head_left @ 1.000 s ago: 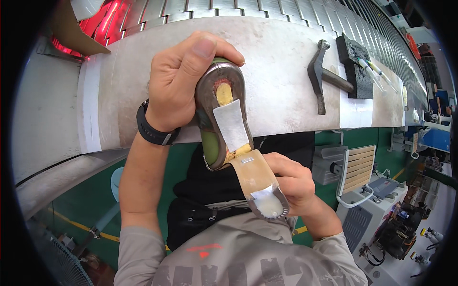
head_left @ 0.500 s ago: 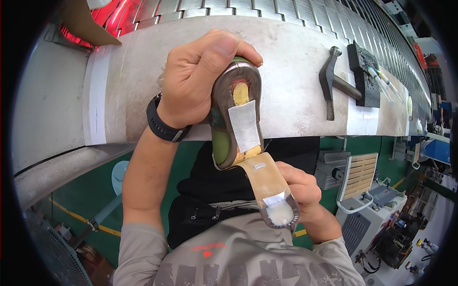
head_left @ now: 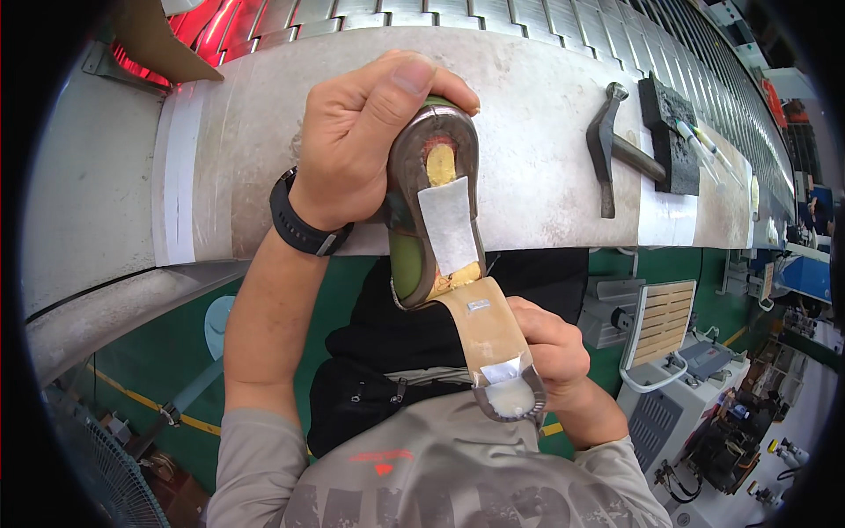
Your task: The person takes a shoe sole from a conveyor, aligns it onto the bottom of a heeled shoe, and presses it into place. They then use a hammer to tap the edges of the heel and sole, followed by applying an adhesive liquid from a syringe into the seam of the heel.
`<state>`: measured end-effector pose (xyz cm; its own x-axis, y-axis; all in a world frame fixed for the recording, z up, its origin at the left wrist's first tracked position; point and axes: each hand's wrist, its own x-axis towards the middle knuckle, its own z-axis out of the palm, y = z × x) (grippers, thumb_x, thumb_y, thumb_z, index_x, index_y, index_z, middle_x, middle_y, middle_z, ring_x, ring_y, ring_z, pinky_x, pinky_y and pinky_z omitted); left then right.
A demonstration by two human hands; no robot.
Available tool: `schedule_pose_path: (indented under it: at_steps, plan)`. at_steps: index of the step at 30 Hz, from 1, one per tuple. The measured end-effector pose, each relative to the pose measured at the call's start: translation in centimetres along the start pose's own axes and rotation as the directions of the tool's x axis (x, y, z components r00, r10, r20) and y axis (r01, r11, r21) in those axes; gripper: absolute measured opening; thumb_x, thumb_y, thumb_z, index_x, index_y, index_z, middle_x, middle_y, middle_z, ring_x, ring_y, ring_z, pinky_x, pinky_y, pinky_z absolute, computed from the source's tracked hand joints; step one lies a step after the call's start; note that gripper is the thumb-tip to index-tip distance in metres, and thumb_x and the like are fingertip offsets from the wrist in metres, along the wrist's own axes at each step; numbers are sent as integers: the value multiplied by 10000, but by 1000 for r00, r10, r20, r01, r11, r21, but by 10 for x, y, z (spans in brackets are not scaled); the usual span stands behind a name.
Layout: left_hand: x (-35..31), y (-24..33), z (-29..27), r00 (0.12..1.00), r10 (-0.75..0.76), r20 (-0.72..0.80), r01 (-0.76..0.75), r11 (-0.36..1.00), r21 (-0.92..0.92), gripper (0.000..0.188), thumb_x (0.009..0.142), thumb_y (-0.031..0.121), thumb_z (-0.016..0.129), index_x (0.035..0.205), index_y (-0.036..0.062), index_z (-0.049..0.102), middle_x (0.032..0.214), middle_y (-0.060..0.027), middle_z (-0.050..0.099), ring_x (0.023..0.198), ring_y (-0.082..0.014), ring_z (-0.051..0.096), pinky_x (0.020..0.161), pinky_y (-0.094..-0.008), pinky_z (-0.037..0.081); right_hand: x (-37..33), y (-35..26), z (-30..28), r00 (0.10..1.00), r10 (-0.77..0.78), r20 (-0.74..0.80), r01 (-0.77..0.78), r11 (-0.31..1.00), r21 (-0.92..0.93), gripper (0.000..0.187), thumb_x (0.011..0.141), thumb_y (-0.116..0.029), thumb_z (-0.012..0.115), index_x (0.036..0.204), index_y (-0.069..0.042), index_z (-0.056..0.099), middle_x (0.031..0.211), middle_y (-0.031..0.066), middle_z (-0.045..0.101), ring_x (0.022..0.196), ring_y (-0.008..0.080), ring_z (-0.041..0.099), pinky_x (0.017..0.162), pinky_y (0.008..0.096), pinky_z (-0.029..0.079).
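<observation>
An unfinished shoe [head_left: 401, 167] on a green last [head_left: 406, 266] is held up with its bottom facing me. My left hand [head_left: 365, 132] wraps round its far end, fingers closed over the top. A white felt-like pad [head_left: 449, 227] covers the middle of the bottom, with yellowish patches above and below it. From the near end hangs a tan sole [head_left: 487, 324], with a brown rounded end holding a whitish piece [head_left: 512, 398]. My right hand [head_left: 553, 348] is closed at the sole's right edge; its fingertips are hidden behind it.
A hammer [head_left: 606, 145] lies on the white-covered bench [head_left: 546, 132], its handle against a black block [head_left: 671, 158]. Pens [head_left: 695, 145] rest by that block. Beyond the bench runs a slatted metal conveyor [head_left: 510, 16]; cardboard [head_left: 163, 40] stands far left. A grey machine [head_left: 678, 405] stands lower right.
The view has shifted slightly. The sole's lower end has tilted a little and swung slightly left. Both hands keep their grip.
</observation>
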<state>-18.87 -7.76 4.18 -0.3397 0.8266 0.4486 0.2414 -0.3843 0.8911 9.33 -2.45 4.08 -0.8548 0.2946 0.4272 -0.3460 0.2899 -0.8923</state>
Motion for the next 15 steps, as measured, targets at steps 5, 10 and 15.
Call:
schedule_pose_path:
  at_steps: [5, 10, 15]
  plan:
    - [-1, 2, 1, 998, -48, -50, 48, 999, -5, 554, 1165, 302, 369, 1037, -83, 746, 1071, -204, 743, 1030, -248, 688, 933, -358, 526, 2, -4, 1, 999, 33, 7, -33, 999, 5, 159, 809, -14, 826, 946, 38, 765, 1093, 211, 761, 967, 376, 754, 853, 441, 594]
    - [-2, 1, -2, 999, -36, -33, 36, 999, -21, 568, 1165, 304, 354, 1040, -89, 743, 1064, -219, 743, 1033, -263, 686, 937, -366, 523, -1, -4, 2, 1000, 14, 11, -14, 1000, 13, 183, 773, 50, 784, 954, 37, 768, 1095, 210, 762, 970, 378, 750, 877, 449, 596]
    - [-1, -6, -4, 998, 44, -47, -49, 992, -120, 525, 1180, 323, 426, 1056, -66, 757, 1038, -136, 779, 926, -159, 729, 839, -290, 575, 0, -3, 6, 993, -116, -9, 110, 962, -250, 341, 637, -3, 770, 976, 27, 782, 1087, 181, 759, 983, 384, 740, 835, 431, 621]
